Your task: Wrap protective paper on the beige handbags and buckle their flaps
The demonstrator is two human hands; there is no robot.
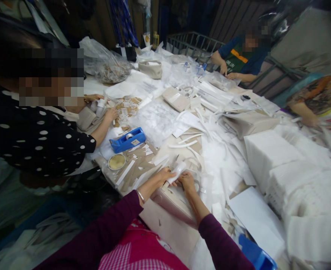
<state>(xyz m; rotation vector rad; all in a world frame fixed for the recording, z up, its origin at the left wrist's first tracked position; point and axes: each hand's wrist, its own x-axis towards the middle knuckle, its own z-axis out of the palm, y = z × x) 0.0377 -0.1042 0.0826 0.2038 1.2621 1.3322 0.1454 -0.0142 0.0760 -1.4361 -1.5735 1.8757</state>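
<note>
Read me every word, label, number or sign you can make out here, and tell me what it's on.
"OHLUN", first letter uncertain: green shirt across the table.
White label on the blue tape dispenser: too small to read.
Faint print on clear plastic: too blurred.
Bag being worked on: nothing readable.

The bag [178,207] at the counter's [105,169] near edge looks smooth, leather-like; toward the left edge, the tape dispenser [123,143] is glossy plastic.
</note>
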